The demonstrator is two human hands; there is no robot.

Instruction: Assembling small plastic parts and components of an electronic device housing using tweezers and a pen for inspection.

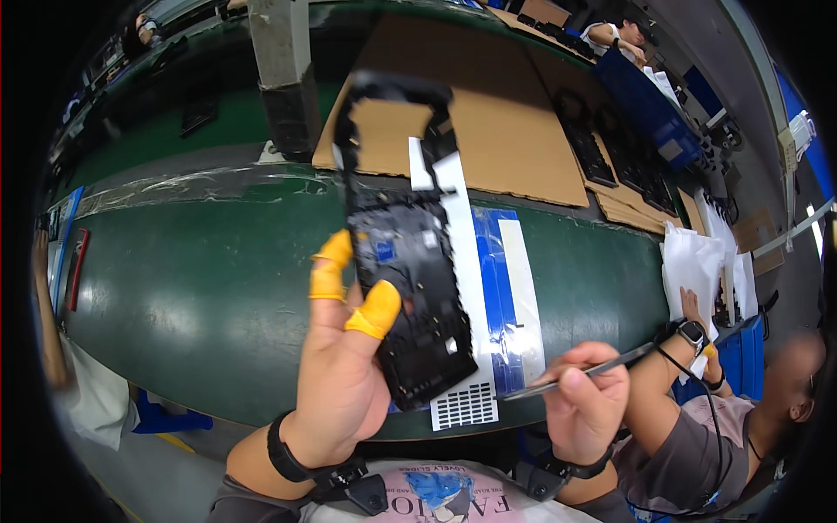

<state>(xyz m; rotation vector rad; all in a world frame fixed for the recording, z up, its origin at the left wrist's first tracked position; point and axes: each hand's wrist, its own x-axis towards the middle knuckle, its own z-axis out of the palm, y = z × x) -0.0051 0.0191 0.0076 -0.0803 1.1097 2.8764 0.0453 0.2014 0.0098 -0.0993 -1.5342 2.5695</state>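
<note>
My left hand (344, 375), in yellow finger cots (375, 311), grasps the black frame (425, 279) above the green bench (192, 305); my right hand (588, 408) pinches tweezers (603, 368) beside the gridded sheet (466, 407). One-handed support (the frame is long) could cause tipping.

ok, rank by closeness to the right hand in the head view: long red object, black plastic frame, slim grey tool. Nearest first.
1. Slim grey tool: held in the right hand, tip pointing left.
2. Black plastic frame: left of the right hand, held up in the left hand.
3. Long red object: far left end of the green bench.
</note>
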